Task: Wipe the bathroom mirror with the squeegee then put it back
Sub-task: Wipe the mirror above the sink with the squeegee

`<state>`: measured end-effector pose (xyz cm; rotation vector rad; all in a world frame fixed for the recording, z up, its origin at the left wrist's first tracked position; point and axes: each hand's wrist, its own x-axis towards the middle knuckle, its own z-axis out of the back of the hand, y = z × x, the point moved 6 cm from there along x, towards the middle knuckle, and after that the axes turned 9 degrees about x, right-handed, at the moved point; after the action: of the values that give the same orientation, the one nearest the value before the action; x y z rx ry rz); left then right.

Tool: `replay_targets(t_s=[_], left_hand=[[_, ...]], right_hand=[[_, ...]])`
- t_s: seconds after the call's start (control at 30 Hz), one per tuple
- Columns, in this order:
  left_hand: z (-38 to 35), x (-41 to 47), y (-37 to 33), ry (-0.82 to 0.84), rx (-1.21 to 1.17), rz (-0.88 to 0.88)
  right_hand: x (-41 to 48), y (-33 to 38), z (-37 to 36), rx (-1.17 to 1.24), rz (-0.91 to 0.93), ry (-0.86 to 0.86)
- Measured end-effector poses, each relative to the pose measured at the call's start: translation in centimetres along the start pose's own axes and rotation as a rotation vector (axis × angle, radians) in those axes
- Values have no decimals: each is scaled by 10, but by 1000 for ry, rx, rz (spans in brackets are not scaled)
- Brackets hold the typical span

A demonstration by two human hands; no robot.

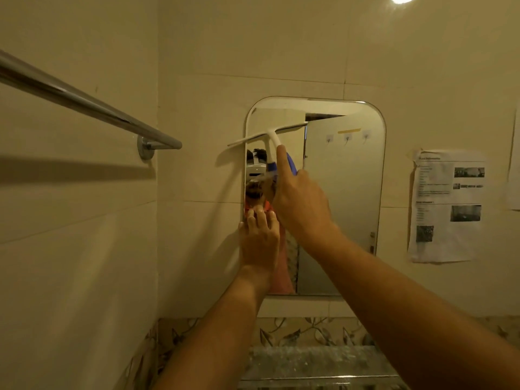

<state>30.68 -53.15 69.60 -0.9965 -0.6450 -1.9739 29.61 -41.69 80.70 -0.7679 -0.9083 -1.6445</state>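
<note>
- We are gripping the squeegee [270, 135] with our right hand [301, 205]. The fingers are curling round its blue-and-white handle and the index finger is lying straight up along the white neck.
- The white blade is sitting just above that grip, against the upper part of the mirror [346, 206]. It is tilting, with its far-left end lower and overhanging the mirror's left edge onto the wall tile.
- Our left hand [260, 240] is resting just below and slightly left of the grip. Its fingers are lying straight and holding nothing, with the fingertips touching the mirror's left edge.
- A chrome towel rail [84, 101] is running along the side wall, well to the left of the grip.
- A printed paper sheet [447, 205] is hanging on the wall well to the right of the grip, beyond the mirror.
- A stone ledge [309, 361] is lying far below the grip, under a band of leaf-patterned tiles [318, 332].
</note>
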Motion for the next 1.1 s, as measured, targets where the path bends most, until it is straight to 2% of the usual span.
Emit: replay_targets(t_s=[0.17,0.37,0.57,0.7,0.83,0.97,1.1], left_hand=[[0,1,-1,-99,-52,-10],[13,-5,-2,16,-18,-35],[17,-5,-2,-14,10,-26],[9,-2,-2,-30,-11,-27],[9,-2,-2,25,37,-16],[9,-1,-1,18,58,-7],[7,0,-2,-13,51,-2]], right_hand=[[-46,-11,-9,-13,-60,69],[-81,-27,-21,-12,-103,97],[-90,-28,-12,52,-125,160],[-57,-20,19,128,-34,37],[1,-16,63,227,-57,-105],[37,-24,89,184,-147,-132],[46,-33,77,109,-180,-93]])
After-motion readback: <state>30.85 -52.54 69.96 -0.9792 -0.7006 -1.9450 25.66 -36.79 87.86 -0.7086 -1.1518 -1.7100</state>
